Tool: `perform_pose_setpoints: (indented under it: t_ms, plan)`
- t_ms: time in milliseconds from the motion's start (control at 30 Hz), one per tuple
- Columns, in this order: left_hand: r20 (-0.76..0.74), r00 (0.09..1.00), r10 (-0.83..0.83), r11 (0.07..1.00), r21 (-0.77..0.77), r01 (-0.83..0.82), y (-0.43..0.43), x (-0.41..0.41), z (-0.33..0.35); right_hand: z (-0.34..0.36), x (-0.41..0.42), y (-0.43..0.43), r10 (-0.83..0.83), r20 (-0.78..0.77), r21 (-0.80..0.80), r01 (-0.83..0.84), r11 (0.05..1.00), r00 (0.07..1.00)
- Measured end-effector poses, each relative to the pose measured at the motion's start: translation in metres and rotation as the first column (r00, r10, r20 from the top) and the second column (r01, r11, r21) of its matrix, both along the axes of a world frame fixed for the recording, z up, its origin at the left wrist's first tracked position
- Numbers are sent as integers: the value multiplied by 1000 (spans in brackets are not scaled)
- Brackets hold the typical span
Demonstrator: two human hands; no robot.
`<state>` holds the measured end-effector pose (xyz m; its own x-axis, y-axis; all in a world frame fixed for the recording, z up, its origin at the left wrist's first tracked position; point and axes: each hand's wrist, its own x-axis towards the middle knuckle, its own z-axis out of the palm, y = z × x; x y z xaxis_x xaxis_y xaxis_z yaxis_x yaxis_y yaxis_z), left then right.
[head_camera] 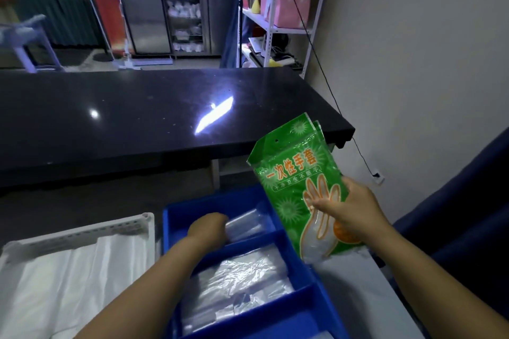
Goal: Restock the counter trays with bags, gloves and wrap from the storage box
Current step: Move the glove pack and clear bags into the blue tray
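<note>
A blue divided tray lies in front of me. My right hand grips a green packet of disposable gloves and holds it upright above the tray's right rim. My left hand reaches into the far compartment, its fingers curled round a clear roll of wrap. The middle compartment holds a stack of clear plastic bags. More clear bags lie in the near compartment.
A white tray with white bags sits to the left of the blue tray. A black counter runs across behind. A white shelf rack stands at the back right, and a black cable hangs down the wall.
</note>
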<state>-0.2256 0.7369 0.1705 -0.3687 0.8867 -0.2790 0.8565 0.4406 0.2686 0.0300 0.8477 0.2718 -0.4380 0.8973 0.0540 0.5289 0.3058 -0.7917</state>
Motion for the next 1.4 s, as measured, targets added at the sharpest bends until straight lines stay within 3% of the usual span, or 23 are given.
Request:
perform_pose_setpoints:
  t_ms: [100, 200, 300, 400, 567, 767, 900, 1200, 1333, 1400]
  plan:
    - [-207, 977, 52, 982, 189, -13, -15, 6, 19, 6, -16, 7, 62, -18, 24, -62, 998, 998]
    - [-402, 915, 24, 940, 320, 116, -45, 27, 43, 19, -42, 13, 145, 42, 177, -150, 973, 989]
    - [-469, 883, -16, 922, 335, 195, -78, 50, 51, 32, -74, 9, 273, 191, 390, -328, 860, 943]
    - [-468, 883, -22, 950, 264, 163, -99, 69, 49, 30, -107, 4, 377, 384, 449, -528, 721, 843]
    - [-464, 882, 78, 928, 356, 105, -123, 87, 44, 4, -150, 2, 413, 690, 388, -786, 480, 594]
    - [-481, 850, 215, 862, 502, 66, -140, 98, 49, -17, -175, 6, 465, 799, 164, -883, 440, 380]
    - [-490, 841, 231, 868, 493, 48, -142, 104, 54, -21, -183, 12, 498, 783, 109, -871, 479, 371]
    - [-438, 878, 194, 924, 383, -14, -131, 105, 48, -32, -194, 20, 454, 782, 168, -847, 504, 426]
    - [-391, 905, 170, 935, 354, -23, -124, 94, 47, -11, -173, 5, 535, 572, 393, -780, 486, 622]
    - [-388, 907, 162, 943, 332, -27, -115, 84, 51, 1, -155, -11, 653, 426, 407, -777, 480, 626]
